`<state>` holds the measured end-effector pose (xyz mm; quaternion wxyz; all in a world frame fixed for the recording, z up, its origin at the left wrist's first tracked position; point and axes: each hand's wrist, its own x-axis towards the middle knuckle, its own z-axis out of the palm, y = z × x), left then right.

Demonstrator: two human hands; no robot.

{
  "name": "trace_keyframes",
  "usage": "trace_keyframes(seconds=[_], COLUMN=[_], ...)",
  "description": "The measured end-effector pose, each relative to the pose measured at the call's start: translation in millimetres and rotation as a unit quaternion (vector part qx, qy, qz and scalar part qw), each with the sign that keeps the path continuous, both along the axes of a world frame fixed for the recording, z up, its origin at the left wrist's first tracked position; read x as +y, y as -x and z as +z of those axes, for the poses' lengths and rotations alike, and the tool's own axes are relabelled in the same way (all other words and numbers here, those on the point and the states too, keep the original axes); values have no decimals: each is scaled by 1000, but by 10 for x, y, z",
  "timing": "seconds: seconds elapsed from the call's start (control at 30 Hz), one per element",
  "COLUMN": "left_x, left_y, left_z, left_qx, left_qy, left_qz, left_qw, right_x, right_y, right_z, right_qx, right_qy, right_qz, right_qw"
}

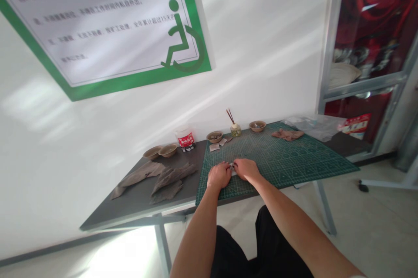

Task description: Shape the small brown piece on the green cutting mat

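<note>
Both my hands meet over the front part of a green cutting mat (277, 164). My left hand (219, 175) rests on the mat with its fingers curled around one end of a small whitish piece (233, 171). From the other side my right hand (246, 169) closes on the same piece, its fingertips nearly touching the left ones. The piece is mostly covered by my fingers, so its kind does not show. Behind my hands lie small pale square pieces (214, 147) beside a brown bowl (214, 137) with small items in it.
Along the wall stand a diffuser bottle with sticks (235, 130), another bowl (257, 126), a red-labelled tub (186, 139) and two bowls (168, 150). Grey-brown cloths (170, 180) lie left; a crumpled brown cloth (288, 134) and clear plastic bag (318, 124) lie right.
</note>
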<state>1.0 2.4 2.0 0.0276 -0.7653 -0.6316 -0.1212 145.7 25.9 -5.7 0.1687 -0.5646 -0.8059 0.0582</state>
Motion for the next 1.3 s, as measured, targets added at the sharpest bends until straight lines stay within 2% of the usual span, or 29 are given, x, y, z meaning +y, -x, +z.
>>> trace_keyframes(seconds=[0.17,0.63,0.93,1.3], left_x=[4,-20,12,-18], left_y=[10,-28,11,-34], left_z=[-2,32,-15,26], left_qx=[3,-7,-1,-13], left_qy=[2,10,-8,5], left_qz=[-3,1,-8,0], left_qw=[1000,1000,1000,1000], right_x=[-32,-50,-49,-55], right_y=[-11,0,-25,-4], right_z=[20,39,48,31], right_qx=[0,1,14,0], right_qy=[0,16,7,2], right_qz=[30,-21,25,-10], right_qw=[1000,1000,1000,1000])
